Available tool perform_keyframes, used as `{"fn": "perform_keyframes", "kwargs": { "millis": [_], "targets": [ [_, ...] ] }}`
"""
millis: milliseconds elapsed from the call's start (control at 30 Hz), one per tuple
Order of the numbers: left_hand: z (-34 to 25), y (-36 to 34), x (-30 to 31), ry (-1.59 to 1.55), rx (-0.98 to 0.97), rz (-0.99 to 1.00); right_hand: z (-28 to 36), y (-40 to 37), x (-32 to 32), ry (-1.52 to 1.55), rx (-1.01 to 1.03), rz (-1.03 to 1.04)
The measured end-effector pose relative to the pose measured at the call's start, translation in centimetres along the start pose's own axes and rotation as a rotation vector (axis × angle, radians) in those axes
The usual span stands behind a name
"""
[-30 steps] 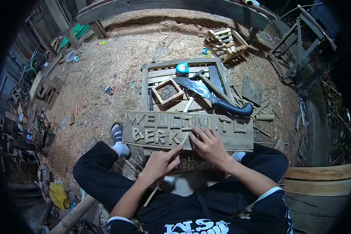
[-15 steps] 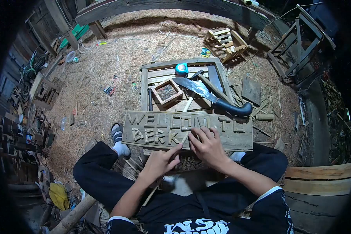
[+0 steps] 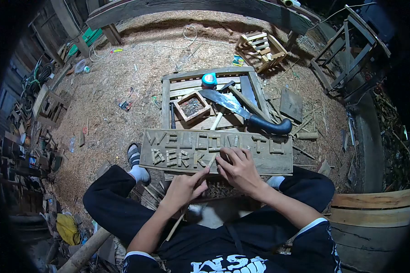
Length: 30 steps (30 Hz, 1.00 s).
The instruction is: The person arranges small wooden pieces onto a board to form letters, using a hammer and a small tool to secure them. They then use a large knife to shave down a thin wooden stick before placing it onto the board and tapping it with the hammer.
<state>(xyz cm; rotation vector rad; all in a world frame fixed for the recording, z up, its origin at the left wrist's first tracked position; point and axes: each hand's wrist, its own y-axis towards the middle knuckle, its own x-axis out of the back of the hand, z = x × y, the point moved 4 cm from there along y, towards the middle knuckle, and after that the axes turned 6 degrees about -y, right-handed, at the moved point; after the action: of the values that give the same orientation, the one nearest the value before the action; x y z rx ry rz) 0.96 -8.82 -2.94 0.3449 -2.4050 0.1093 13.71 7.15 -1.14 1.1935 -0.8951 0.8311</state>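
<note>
My left hand (image 3: 180, 192) is closed round a thin wooden stick (image 3: 174, 229). The stick's lower end hangs below the hand, and its tip seems to reach the board by my right fingers. Over the lower middle of the wooden board (image 3: 264, 163), my right hand (image 3: 238, 169) has its fingers bent and pressed together; what they hold, if anything, is hidden. Raised letters made of short stick pieces lie on the board: an upper row like "WELCOM TO", and below it a row starting "BERK" (image 3: 177, 158), ending near my hands.
Beyond the board, a slatted wooden frame (image 3: 166, 107) bears a tape measure (image 3: 209, 80), a large knife (image 3: 232, 105), a hammer (image 3: 248, 100) and a small wooden box (image 3: 200, 119). A slatted crate (image 3: 262, 51) stands farther back on shavings. Planks (image 3: 373, 209) lie at right.
The view has shifted slightly. My right hand is a little closer to the stick's tip, with its fingers still bent over the board. My left hand keeps its hold.
</note>
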Motion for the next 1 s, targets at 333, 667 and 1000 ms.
{"fn": "perform_keyframes", "kwargs": {
  "millis": [333,667,1000],
  "targets": [
    [-0.15,0.04,0.24,-0.074,0.024,-0.019,-0.06,0.16,0.07,0.0,0.007,-0.023],
    [-0.06,0.03,0.05,0.045,-0.004,-0.029,-0.05,0.39,0.3,0.017,0.006,-0.039],
    [0.44,0.16,-0.09,0.026,-0.023,-0.052,-0.35,0.34,0.42,0.044,0.031,-0.029]
  ]
}}
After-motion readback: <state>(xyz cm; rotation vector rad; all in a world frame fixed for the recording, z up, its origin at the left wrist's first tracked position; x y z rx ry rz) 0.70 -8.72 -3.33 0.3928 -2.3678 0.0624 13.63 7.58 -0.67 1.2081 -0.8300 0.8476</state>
